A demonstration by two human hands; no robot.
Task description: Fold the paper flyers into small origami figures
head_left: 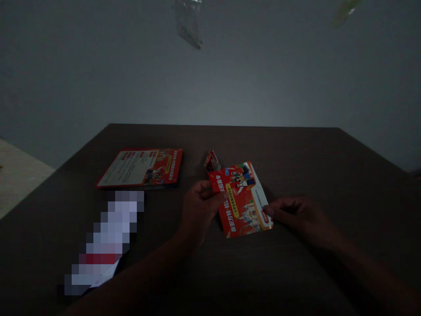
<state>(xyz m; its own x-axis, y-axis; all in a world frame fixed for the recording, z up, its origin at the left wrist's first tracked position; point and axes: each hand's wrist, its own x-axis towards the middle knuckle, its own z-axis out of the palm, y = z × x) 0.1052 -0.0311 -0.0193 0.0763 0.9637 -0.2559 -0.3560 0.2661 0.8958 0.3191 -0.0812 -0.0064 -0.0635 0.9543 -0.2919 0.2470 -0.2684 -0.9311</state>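
Between my hands, above the dark table [315,153], is a red printed leaflet [243,202] with cartoon figures and a castle on it. My left hand [202,210] pinches its left edge, thumb on top. At the lower right edge, my right hand [296,215] grips the leaflet between thumb and fingers. Just behind it stands a small folded red paper piece [212,161]. To the left lies a stack of similar red-and-white leaflets [131,169], printed side up.
A bright, pixelated phone-like object [105,241] lies at the left front, beside my left forearm. Behind the table rises a grey wall [263,66], with a clear plastic bag [188,22] hanging on it. A pale surface [19,175] shows beyond the table's left edge.
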